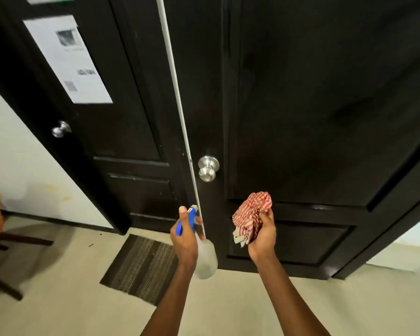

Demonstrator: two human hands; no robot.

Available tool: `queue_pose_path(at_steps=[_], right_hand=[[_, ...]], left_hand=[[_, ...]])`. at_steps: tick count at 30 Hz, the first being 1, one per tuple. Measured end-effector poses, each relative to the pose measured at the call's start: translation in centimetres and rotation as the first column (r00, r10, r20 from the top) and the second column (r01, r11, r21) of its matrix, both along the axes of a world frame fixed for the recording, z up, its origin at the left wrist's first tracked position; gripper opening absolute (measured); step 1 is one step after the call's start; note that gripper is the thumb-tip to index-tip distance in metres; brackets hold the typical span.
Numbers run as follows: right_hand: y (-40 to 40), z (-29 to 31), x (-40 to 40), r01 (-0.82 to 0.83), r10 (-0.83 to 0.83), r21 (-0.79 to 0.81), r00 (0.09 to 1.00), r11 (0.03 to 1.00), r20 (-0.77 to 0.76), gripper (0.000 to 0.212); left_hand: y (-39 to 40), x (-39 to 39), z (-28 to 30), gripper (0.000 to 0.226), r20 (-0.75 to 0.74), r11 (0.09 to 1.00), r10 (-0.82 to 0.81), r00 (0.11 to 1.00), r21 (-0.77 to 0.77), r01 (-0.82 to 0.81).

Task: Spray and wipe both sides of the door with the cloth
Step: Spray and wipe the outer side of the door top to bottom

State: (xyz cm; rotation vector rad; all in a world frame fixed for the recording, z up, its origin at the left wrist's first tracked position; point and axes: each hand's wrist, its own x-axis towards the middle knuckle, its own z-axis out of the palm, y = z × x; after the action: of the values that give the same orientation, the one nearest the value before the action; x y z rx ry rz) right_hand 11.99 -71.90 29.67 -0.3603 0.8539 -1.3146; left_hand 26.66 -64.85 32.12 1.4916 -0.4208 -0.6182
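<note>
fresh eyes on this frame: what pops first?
The tall dark wooden door fills the centre and right, its round silver knob near the left edge. Low in front, the left hand holds a blue-topped clear spray bottle, and the right hand clutches a bunched red-and-white checked cloth. A white paper notice hangs on the second door, upper left.

door (313, 105) face open above hands, knob (208, 168) protruding left
</note>
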Motion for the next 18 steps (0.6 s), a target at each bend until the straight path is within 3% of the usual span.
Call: queue_pose_path(at_steps=[5,10,18], right_hand=[[-3.8,5.4,4.1,0.004,-0.044,-0.200,0.980,0.980,-0.196,0.044],[-5.8,6.8,5.1,-0.024,-0.158,-0.381,0.885,0.924,-0.438,0.049],[-8.5,5.3,5.0,-0.162,-0.153,-0.414,0.761,0.896,-0.630,0.050]], left_hand=[[-2.8,3.9,4.6,0.066,0.061,0.993,-0.103,0.993,-0.056,0.106],[-4.2,5.3,3.8,0.072,0.062,0.993,-0.117,0.991,0.020,0.116],[-6.5,5.4,3.4,0.074,0.078,0.985,-0.088,0.993,0.154,0.075]])
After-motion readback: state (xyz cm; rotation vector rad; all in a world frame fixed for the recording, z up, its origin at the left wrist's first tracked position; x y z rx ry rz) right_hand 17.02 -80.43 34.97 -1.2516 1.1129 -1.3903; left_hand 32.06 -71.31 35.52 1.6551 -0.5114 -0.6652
